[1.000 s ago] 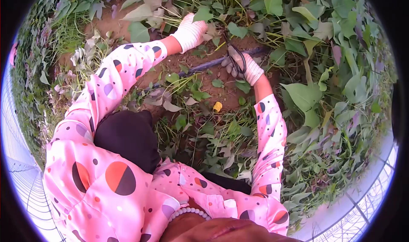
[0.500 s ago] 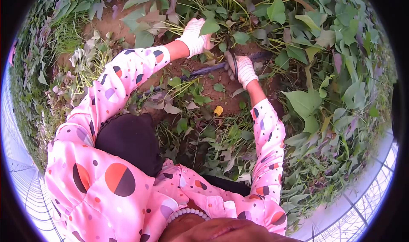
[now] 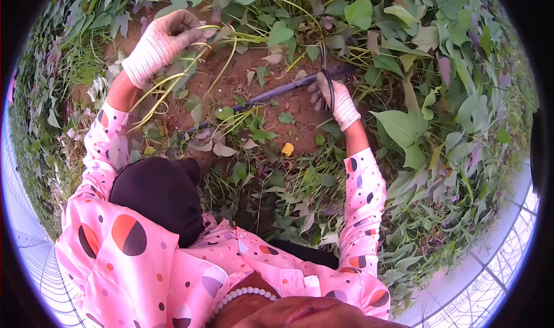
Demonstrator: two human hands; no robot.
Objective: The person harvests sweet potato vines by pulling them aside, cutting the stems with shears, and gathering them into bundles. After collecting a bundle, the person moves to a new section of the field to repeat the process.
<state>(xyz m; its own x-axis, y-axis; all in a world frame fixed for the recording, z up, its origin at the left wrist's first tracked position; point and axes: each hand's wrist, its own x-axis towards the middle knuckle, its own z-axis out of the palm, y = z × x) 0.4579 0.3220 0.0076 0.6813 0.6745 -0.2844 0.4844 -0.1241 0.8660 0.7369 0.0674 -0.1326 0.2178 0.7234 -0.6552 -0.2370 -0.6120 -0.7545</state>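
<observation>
My left hand [image 3: 164,42], in a pale knitted glove, is closed around several yellow-green vine stems [image 3: 179,75]. Some of these stems trail down to the left past my wrist, while others run right toward the leaves. In my right hand [image 3: 337,100], also gloved, are black-handled scissors [image 3: 324,56]. One handle loop shows by the fingers, and the slim dark blades point away from me among the stems. The blade tips are partly lost in foliage. Beside the right fingertips, a dark hose [image 3: 277,92] lies across the soil.
Dense green and purplish vine leaves [image 3: 404,129] grow on both sides and at the far edge. Brown soil [image 3: 294,126] shows between them, with a small yellow leaf [image 3: 287,149] on it. My knee in dark cloth [image 3: 156,198] is at the lower left.
My left hand has moved left and toward me, pulling the vine stems along and uncovering more soil. My right hand has shifted slightly, and the scissors' blades now show.
</observation>
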